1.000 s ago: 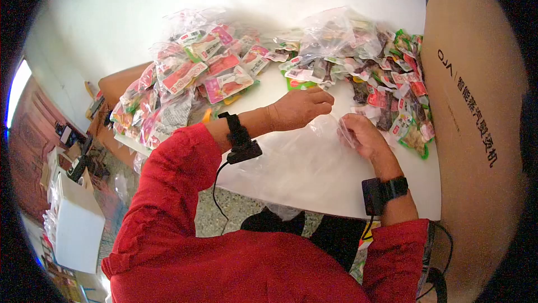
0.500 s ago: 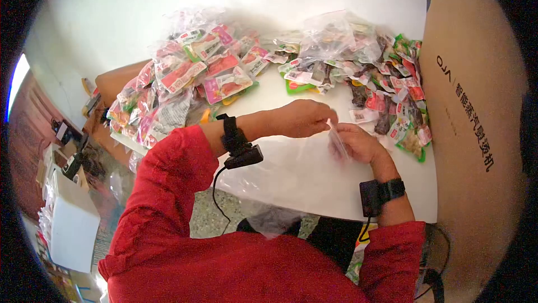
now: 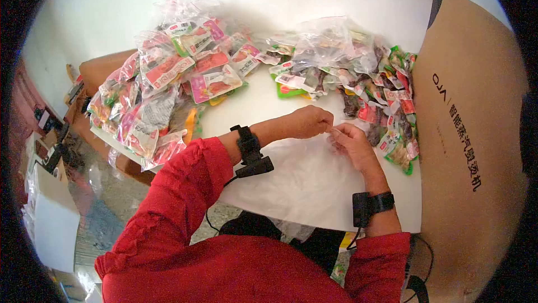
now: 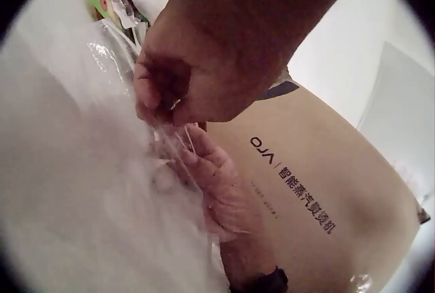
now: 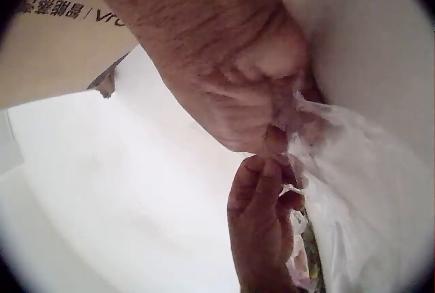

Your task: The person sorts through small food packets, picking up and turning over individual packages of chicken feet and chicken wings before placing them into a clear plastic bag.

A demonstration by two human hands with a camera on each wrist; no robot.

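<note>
Between my two hands hangs a thin clear plastic bag [image 5: 353, 177], its film spreading down over the white table towards my body. The fingertips of my left hand [image 3: 309, 121] pinch the bag's edge. My right hand [image 3: 355, 145] grips the same edge just beside them, fingertips close to the left ones. Seen from the left wrist, the right hand [image 4: 221, 194] has film running across its fingers, and the curled left hand [image 4: 204, 69] is above it. In the right wrist view the bag's edge bunches at the right hand's fingers.
Printed food packets [image 3: 216, 83] in clear bags are heaped on the table's left. Another heap of packets [image 3: 392, 101] lies behind and right of my hands, topped by a clear bag [image 3: 330, 42]. A tall cardboard box [image 3: 476, 107] walls the right side.
My left hand has come down to meet the right hand at the bag's edge; they were apart a second ago. The head view has shifted slightly.
</note>
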